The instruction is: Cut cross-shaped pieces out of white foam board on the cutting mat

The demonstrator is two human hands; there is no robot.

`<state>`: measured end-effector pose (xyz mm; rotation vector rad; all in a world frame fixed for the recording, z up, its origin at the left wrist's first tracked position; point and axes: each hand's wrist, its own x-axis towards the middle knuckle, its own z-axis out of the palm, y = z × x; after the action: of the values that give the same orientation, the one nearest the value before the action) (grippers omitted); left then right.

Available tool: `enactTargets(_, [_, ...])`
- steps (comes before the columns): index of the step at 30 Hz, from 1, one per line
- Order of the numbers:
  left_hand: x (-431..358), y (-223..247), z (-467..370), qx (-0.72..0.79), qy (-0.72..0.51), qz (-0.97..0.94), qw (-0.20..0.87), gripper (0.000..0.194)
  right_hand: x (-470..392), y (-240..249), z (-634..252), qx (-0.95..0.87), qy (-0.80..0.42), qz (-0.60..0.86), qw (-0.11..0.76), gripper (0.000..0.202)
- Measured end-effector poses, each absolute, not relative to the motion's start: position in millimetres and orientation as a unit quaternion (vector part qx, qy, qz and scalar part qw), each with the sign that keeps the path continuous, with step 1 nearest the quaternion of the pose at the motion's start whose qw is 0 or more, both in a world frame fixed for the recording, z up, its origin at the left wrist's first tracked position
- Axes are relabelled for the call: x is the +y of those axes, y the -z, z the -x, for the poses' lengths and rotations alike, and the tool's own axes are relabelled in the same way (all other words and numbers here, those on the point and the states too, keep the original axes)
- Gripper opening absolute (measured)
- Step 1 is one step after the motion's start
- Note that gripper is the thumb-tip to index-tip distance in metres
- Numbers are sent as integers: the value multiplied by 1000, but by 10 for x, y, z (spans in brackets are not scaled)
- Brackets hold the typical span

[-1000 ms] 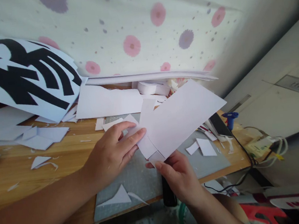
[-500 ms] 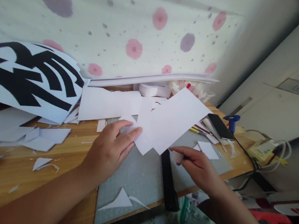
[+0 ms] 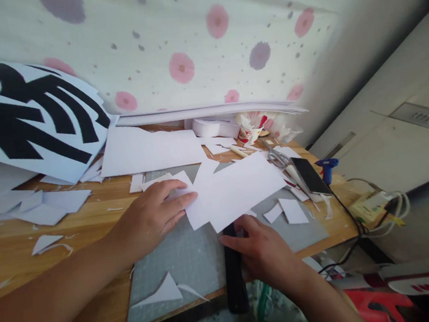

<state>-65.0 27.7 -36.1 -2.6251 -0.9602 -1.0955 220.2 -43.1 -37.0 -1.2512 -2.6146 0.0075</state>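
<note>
My left hand (image 3: 161, 208) pinches the left part of a folded or layered white paper piece (image 3: 241, 189), thumb and fingers closed on it. The piece is raised over a grey cutting mat (image 3: 196, 271), its broad flap pointing right. Below its lower corner lies a long black tool (image 3: 235, 282), whose near end sticks out past the table edge. My right hand (image 3: 263, 248) has its thumb and forefinger closed around the far end of this tool, close to the paper's corner. A bit of white card shows behind those fingers. The paper and fingers hide the tool's tip.
White offcuts (image 3: 293, 211) lie on the mat's right side. Scissors (image 3: 277, 158), a phone (image 3: 310, 177) and a blue glue gun (image 3: 327, 168) with a cable are farther right. A paper cup (image 3: 249, 135) stands behind. A large black-and-white board (image 3: 39, 119) leans at the left.
My right hand has moved left onto the black tool's far end; earlier it pinched a small white piece beside it. The white paper is lowered toward the tool. The view has shifted slightly right.
</note>
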Motion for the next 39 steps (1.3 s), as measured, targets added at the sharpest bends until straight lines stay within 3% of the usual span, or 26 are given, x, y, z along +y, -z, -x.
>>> enactTargets(7, [490,344,848,-364,371,854,21,32,-493,326,-2239,-907,-42,389,154,39])
enactTargets(11, [593,382,935,-355,361,862,23,34,-445,453,-2422,-875,-132,350,307,45])
enactTargets(14, [600,424,932,-327,346,879,7,34,-388,581,-2673,-787,-170,411,427,38])
enactTargets(21, [574,465,895,-331,310,891,-27,34,-355,734,-3083,-607,-121,522,587,25])
enactTargets(23, [579,456,890,-326,305,894,-25,32,-406,733,-3004,-577,-132,525,611,24])
enactTargets(28, [560,438,882,-319,296,899,-37,33,-489,674,-2824,-523,-300,540,587,27])
enactTargets(39, [494,435,826,-279,250,925,-68,35,-416,564,-3234,-363,-269,537,713,28])
